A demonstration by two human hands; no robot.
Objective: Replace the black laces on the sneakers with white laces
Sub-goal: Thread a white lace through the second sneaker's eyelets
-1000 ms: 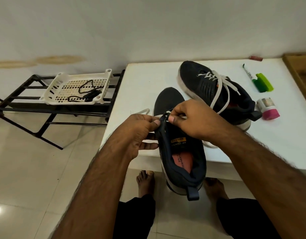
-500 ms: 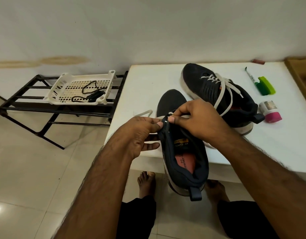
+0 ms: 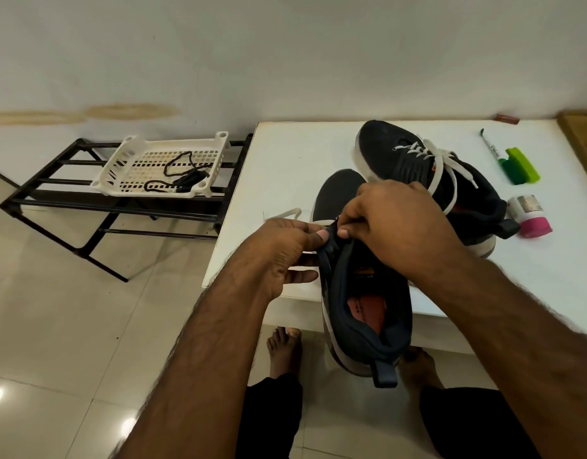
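At the table's (image 3: pixel 285 154) near edge, a dark sneaker (image 3: pixel 368 293) hangs heel-out over the floor while the left hand (image 3: pixel 285 250) and right hand (image 3: pixel 394 220) pinch its eyelet edge, thumbs pressed together around a white lace (image 3: pixel 285 213). Behind, a second sneaker (image 3: pixel 417 167) wears white laces. Black laces (image 3: pixel 176 177) lie in a basket (image 3: pixel 120 160) on a rack (image 3: pixel 53 193).
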